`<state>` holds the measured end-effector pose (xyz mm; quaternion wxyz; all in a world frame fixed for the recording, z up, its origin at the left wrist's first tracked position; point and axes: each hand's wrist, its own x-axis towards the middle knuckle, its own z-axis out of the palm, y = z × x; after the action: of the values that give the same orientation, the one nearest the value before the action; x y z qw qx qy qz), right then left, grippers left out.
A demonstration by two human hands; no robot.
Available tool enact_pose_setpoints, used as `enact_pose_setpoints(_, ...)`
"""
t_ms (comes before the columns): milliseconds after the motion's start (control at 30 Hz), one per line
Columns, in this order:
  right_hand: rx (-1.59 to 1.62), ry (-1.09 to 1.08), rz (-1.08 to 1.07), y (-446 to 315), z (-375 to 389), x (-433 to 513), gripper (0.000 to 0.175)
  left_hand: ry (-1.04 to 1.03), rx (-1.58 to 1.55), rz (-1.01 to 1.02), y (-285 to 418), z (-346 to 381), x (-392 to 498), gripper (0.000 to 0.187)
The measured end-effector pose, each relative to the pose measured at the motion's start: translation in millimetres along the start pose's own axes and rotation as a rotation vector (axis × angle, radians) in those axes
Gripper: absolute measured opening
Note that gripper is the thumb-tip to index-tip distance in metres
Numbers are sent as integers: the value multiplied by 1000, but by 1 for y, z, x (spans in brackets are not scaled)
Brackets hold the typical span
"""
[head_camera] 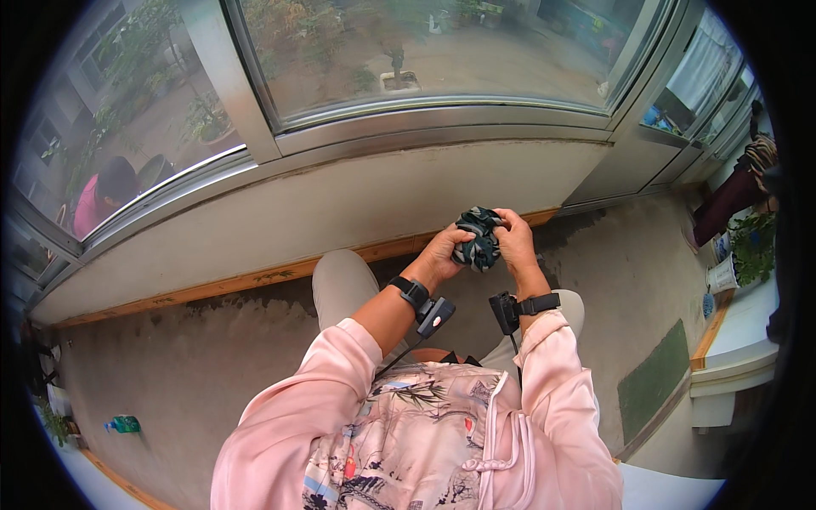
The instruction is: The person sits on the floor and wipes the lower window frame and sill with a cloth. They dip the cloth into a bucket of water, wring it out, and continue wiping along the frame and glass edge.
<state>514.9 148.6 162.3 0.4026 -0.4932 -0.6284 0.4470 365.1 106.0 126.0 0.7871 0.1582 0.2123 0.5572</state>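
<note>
A dark green and grey patterned fabric scrunchie (477, 239), bunched into folds, is held up between both hands above my knees. My left hand (444, 250) grips its left side, the thumb lying over the cloth. On its upper right side, my right hand (515, 236) pinches the fabric between thumb and fingers. The undersides of the folds and some fingertips are hidden. Each wrist wears a black strap with a small device and a cable.
A low wall under metal-framed windows (446, 121) runs ahead. On the floor at left lies a green bottle (122, 424). At right are a green mat (655, 382), a potted plant (752, 245) and a person's legs (723, 204). Another person (105, 191) shows through the left window.
</note>
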Motion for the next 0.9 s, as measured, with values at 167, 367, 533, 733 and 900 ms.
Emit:
enact_pose_setpoints(167,-41,176,-38,-10,24,16,28,210,131,-84,22,-12,-18,45)
enact_pose_setpoints(367,187,-183,37,-39,53,23,28,-26,-160,16,50,-27,-46,40)
enact_pose_setpoints(533,72,-262,-48,-44,72,19,39,129,-135,21,57,-40,-43,33)
enact_pose_setpoints(733,319,-438,305,-17,52,16,67,378,-4,65,45,-38,-19,29)
enact_pose_setpoints(900,463,-405,205,10,25,34,52,357,300,56,40,-17,-18,34)
